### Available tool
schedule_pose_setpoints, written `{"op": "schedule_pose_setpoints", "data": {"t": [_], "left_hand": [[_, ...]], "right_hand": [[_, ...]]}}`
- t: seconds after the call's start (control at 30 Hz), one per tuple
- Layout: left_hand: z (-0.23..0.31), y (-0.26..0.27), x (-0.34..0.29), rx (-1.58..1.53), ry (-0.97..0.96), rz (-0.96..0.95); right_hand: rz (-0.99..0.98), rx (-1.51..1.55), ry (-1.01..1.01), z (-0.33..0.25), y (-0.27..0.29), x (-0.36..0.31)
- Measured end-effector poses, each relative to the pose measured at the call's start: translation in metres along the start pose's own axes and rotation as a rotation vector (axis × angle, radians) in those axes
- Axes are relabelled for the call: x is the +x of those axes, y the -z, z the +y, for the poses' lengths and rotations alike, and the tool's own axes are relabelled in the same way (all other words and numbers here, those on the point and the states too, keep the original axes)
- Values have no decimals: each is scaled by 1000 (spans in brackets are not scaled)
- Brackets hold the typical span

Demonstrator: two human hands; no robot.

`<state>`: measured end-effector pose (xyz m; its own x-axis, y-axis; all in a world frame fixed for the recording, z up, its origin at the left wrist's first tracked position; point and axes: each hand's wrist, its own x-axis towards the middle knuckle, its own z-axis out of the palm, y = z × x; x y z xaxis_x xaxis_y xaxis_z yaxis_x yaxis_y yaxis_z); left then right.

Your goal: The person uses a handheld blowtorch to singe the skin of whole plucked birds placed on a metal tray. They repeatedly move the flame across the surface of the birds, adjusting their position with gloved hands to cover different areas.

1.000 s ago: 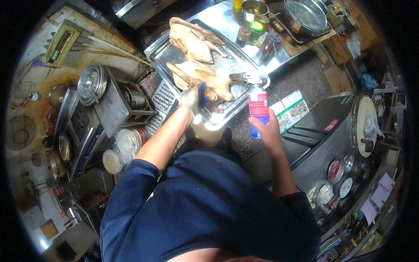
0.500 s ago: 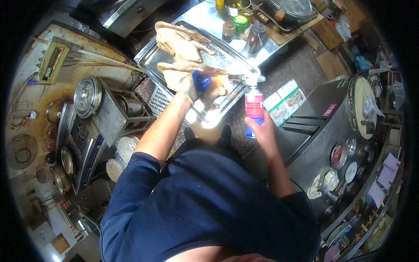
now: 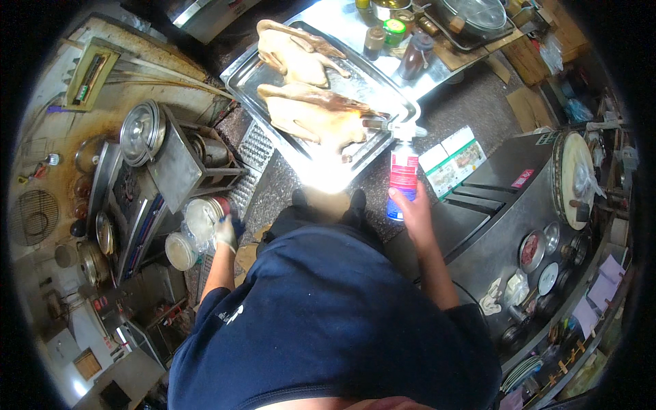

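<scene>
My right hand (image 3: pixel 412 207) is closed round the canister of a blowtorch (image 3: pixel 404 167), a red and blue can with a nozzle head on top. The can stands upright in my grip, its nozzle pointing left at the nearer bird. Two whole plucked birds, duck-like, lie on a metal tray (image 3: pixel 301 148): one farther off (image 3: pixel 295 56) and one nearer (image 3: pixel 311 116). I cannot make out a clear flame at the nozzle. Low on the left, my left hand (image 3: pixel 229 234), in a white and blue glove, hangs beside white-lidded tubs (image 3: pixel 203 222); its fingers are too blurred to read.
The tray rests on a steel table (image 3: pixel 328 20) with a dark sauce bottle (image 3: pixel 415 56) and a green-lidded jar (image 3: pixel 393 31). At right runs a steel counter (image 3: pixel 478 225) with a round chopping block (image 3: pixel 576 181). A steel stand with pot lids (image 3: pixel 142 133) is at left.
My left hand has left the nearer bird and swung down and left to beside the tubs. My right hand still holds the blowtorch near the tray. The view has shifted slightly.
</scene>
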<state>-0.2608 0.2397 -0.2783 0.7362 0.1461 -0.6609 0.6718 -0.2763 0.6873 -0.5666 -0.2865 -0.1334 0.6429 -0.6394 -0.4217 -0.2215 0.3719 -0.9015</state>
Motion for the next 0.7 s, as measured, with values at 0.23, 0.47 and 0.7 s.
{"op": "schedule_pose_setpoints", "data": {"t": [0.23, 0.47, 0.7], "left_hand": [[-111, 92, -9, 1159, -1, -26], [-44, 74, 57, 1187, -364, -229], [-2, 82, 155, 823, -555, -364]], "right_hand": [[79, -81, 18, 1, -21, -17], [221, -174, 133, 19, -97, -36], [320, -390, 240, 29, -172, -56]]}}
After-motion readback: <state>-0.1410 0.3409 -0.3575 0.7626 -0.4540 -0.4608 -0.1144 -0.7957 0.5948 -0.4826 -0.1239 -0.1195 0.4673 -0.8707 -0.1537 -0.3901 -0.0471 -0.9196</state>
